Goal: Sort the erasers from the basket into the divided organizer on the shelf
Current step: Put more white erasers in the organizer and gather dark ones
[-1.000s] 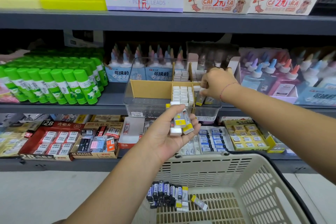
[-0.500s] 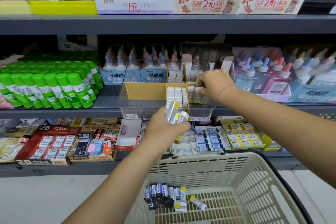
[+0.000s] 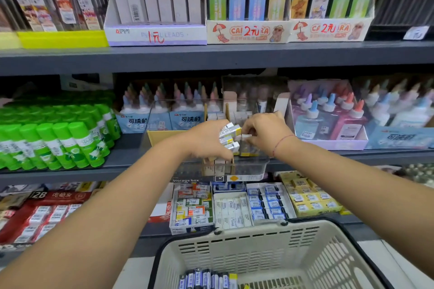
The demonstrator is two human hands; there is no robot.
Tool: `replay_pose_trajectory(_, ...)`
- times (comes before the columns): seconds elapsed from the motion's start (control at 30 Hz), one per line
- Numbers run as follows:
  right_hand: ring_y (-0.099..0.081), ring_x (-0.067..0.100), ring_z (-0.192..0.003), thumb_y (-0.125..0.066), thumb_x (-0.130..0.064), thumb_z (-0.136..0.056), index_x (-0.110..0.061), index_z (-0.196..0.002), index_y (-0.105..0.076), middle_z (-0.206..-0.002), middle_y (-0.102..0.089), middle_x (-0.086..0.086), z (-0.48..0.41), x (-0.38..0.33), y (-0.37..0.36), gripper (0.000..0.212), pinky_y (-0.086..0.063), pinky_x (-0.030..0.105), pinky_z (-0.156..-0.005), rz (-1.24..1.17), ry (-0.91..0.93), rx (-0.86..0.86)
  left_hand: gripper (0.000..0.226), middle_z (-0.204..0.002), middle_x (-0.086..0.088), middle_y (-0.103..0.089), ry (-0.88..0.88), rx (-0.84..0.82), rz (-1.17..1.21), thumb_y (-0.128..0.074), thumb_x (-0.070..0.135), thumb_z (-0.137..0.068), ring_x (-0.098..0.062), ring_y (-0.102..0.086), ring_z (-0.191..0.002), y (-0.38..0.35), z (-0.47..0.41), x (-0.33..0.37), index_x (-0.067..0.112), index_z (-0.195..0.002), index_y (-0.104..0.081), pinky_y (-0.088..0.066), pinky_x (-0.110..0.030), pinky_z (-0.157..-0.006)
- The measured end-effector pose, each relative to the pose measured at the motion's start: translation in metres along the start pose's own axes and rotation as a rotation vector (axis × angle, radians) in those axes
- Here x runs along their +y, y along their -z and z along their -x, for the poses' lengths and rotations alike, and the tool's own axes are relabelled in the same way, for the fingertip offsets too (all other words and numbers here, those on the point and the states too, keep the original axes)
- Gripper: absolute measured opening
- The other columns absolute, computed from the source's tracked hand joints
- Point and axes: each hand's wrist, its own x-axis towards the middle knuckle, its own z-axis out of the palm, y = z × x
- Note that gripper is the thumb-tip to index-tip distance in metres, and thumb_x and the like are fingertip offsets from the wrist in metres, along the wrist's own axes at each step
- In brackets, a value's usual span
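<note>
A clear divided organizer [image 3: 249,169] with cardboard dividers stands at the middle shelf's front edge. My left hand [image 3: 206,141] hovers over its centre and grips a stack of yellow-and-white sleeved erasers [image 3: 229,136]. My right hand [image 3: 265,131] is close beside it, its fingertips pinching one white eraser [image 3: 245,136] at the top of the stack, above the right compartment. Yellow-sleeved erasers [image 3: 249,151] stand in that compartment. The beige basket [image 3: 258,253] sits below, with several blue-sleeved erasers [image 3: 206,280] on its floor.
Green glue sticks [image 3: 54,143] fill the shelf to the left. Pastel glue bottles [image 3: 328,119] stand to the right and behind the organizer. Boxes of erasers [image 3: 232,206] line the lower shelf. Pencil lead boxes [image 3: 155,35] sit on the shelf above.
My left hand rose from below the organizer's front to over its centre, carrying the eraser stack. My right hand left the right compartment and now pinches an eraser from the stack.
</note>
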Motion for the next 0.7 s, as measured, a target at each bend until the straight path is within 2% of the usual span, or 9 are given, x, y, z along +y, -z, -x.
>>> replay_pose_trajectory(0.07,-0.057,0.017,-0.100,-0.064,-0.025,-0.088,-0.027,-0.103,-0.066,-0.104,-0.064,-0.009,-0.002,0.000,0.001,0.016,-0.023,0.031,-0.088,-0.006,-0.003,-0.020,0.033,-0.087,0.002,-0.054,-0.002,-0.028,0.046,-0.075,0.016,-0.077,-0.013,-0.054,-0.071,0.001,-0.004,-0.004,0.022,-0.087,-0.045,-0.046,-0.017,-0.056)
replay_pose_trajectory(0.17,-0.057,0.021,-0.101,-0.063,-0.021,-0.089,-0.022,-0.102,-0.067,-0.105,-0.066,-0.005,-0.006,-0.002,0.003,0.014,-0.025,0.032,-0.092,0.023,-0.009,-0.063,0.042,-0.101,-0.001,-0.056,0.013,-0.036,0.100,-0.076,0.018,-0.076,-0.017,-0.059,-0.082,-0.001,-0.005,-0.009,0.017,-0.107,-0.047,-0.051,-0.031,-0.070)
replay_pose_trajectory(0.33,-0.056,0.025,-0.103,-0.060,-0.009,-0.088,-0.016,-0.102,-0.068,-0.104,-0.066,0.001,-0.013,-0.012,0.011,0.018,-0.026,0.042,-0.104,0.142,-0.013,-0.160,0.037,-0.095,0.000,-0.056,-0.002,-0.047,0.151,-0.077,0.017,-0.075,-0.014,-0.058,-0.078,0.000,-0.008,-0.012,0.030,-0.090,-0.045,-0.051,-0.022,-0.062)
replay_pose_trajectory(0.4,-0.056,0.025,-0.102,-0.061,-0.007,-0.087,-0.015,-0.099,-0.069,-0.103,-0.066,0.002,-0.017,-0.016,0.014,0.017,-0.026,0.045,-0.107,0.143,-0.054,-0.192,0.038,-0.087,0.002,-0.054,-0.003,-0.044,0.148,-0.076,0.015,-0.076,-0.010,-0.054,-0.071,-0.001,-0.007,-0.013,0.031,-0.082,-0.043,-0.046,-0.014,-0.052)
replay_pose_trajectory(0.47,-0.055,0.027,-0.092,-0.060,-0.005,-0.085,-0.015,-0.079,-0.064,-0.090,-0.063,0.003,-0.022,-0.019,0.013,0.012,-0.027,0.047,-0.108,0.191,-0.073,-0.185,0.039,-0.082,0.003,-0.052,-0.004,-0.043,0.161,-0.076,0.013,-0.075,-0.009,-0.052,-0.066,-0.001,-0.008,-0.013,0.030,-0.080,-0.041,-0.043,-0.013,-0.048)
replay_pose_trajectory(0.53,-0.048,0.028,-0.081,-0.058,-0.003,-0.084,-0.017,-0.062,-0.046,-0.075,-0.052,0.002,-0.023,-0.023,0.011,0.029,-0.025,0.049,-0.109,0.229,-0.095,-0.179,0.039,-0.083,0.003,-0.053,-0.004,-0.043,0.171,-0.077,0.013,-0.075,-0.010,-0.053,-0.068,-0.002,-0.009,-0.015,0.028,-0.083,-0.042,-0.044,-0.016,-0.052)
replay_pose_trajectory(0.6,-0.051,0.029,-0.085,-0.058,-0.003,-0.085,-0.017,-0.068,-0.052,-0.079,-0.056,0.002,-0.020,-0.021,0.008,0.023,-0.022,0.047,-0.109,0.264,-0.072,-0.153,0.039,-0.088,0.004,-0.052,-0.003,-0.054,0.177,-0.076,0.015,-0.076,-0.010,-0.054,-0.072,-0.001,-0.009,-0.016,0.025,-0.091,-0.042,-0.045,-0.018,-0.056)
replay_pose_trajectory(0.63,-0.055,0.028,-0.091,-0.058,-0.005,-0.086,-0.016,-0.079,-0.060,-0.087,-0.061,0.002,-0.018,-0.018,0.006,0.013,-0.021,0.045,-0.108,0.281,-0.046,-0.142,0.040,-0.089,0.004,-0.051,-0.003,-0.059,0.180,-0.076,0.015,-0.076,-0.010,-0.053,-0.073,-0.001,-0.008,-0.016,0.024,-0.094,-0.042,-0.045,-0.018,-0.056)
replay_pose_trajectory(0.7,-0.058,0.025,-0.097,-0.060,-0.011,-0.087,-0.015,-0.095,-0.066,-0.098,-0.066,0.002,-0.015,-0.009,0.003,0.011,-0.019,0.041,-0.107,0.243,0.013,-0.110,0.039,-0.087,0.005,-0.049,0.000,-0.063,0.197,-0.076,0.015,-0.077,-0.010,-0.052,-0.070,0.000,-0.007,-0.016,0.023,-0.093,-0.040,-0.043,-0.015,-0.052)
